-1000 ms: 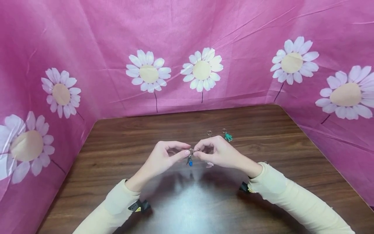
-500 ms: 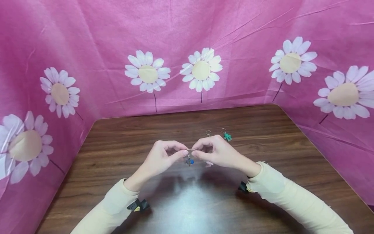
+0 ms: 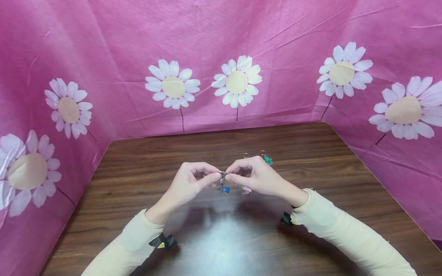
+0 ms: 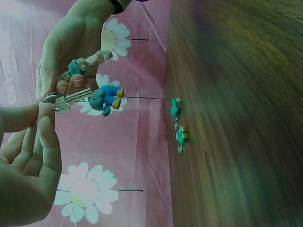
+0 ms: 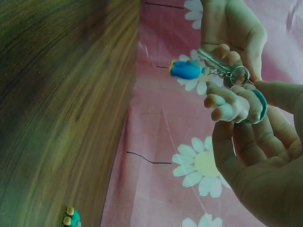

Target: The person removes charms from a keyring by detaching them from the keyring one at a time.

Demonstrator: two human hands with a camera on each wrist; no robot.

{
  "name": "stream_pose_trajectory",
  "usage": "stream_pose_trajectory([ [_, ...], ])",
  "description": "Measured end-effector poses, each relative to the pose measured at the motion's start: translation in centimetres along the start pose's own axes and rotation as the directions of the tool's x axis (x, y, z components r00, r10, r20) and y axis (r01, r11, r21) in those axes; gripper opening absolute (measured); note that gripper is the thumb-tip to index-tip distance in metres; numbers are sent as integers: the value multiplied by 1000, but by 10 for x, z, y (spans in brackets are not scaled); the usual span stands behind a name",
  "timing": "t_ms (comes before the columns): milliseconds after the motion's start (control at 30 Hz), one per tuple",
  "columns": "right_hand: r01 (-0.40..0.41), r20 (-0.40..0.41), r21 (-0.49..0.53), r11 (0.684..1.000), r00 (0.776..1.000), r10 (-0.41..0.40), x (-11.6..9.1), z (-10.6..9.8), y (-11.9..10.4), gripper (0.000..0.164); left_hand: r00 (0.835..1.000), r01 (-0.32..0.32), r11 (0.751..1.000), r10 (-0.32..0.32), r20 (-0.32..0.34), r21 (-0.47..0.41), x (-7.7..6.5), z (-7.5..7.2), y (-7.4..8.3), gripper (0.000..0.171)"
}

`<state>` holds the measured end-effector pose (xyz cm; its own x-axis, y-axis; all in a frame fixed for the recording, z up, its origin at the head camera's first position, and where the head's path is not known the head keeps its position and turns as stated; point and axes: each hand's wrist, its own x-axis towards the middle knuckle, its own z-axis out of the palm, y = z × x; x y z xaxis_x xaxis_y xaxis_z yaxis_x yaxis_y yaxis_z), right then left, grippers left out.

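In the head view my left hand and right hand meet fingertip to fingertip above the table, pinching a metal key ring from both sides. From the ring hang a silver key and a small figurine charm with a blue body and yellowish feet, seen from behind in the right wrist view. A pale pinkish figurine with a teal band hangs at my right fingers, its upper end close by the fingertips. How the right fingertips hold the ring and that charm I cannot tell.
Beyond the right hand, a green figurine keychain lies on the wooden table, with another keychain's ring left of it. The left wrist view has a second green figurine there. A pink flowered cloth surrounds the table.
Both hands have shifted slightly up and left, keeping their pinch. The blue charm has swung out to the right of the dangling key. The keychains on the table stay put.
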<state>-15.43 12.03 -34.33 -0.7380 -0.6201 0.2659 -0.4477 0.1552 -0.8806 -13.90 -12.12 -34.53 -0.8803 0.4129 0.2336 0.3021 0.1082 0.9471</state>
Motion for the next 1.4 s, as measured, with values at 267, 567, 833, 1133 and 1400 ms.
stream_pose_trajectory([
  [267,-12,-34,83,996,999,15,4,6,1,6,998,28,998,-31,-61,-60,2,-1,1,10],
  [567,-6,-56,73,997,998,10,2,10,3,5,995,3,996,-12,-97,-88,2,2,-2,12],
  [833,-51,-54,47,998,997,54,-1,0,1,7,1000,-17,996,19,-13,89,-1,0,-2,14],
  [1133,-22,-5,25,999,1000,22,-3,-2,1,7,995,-82,974,67,78,209,4,-5,8,11],
  [1400,17,-21,-55,998,1000,-18,-5,-5,0,6,994,-60,976,38,105,207,5,-2,7,6],
])
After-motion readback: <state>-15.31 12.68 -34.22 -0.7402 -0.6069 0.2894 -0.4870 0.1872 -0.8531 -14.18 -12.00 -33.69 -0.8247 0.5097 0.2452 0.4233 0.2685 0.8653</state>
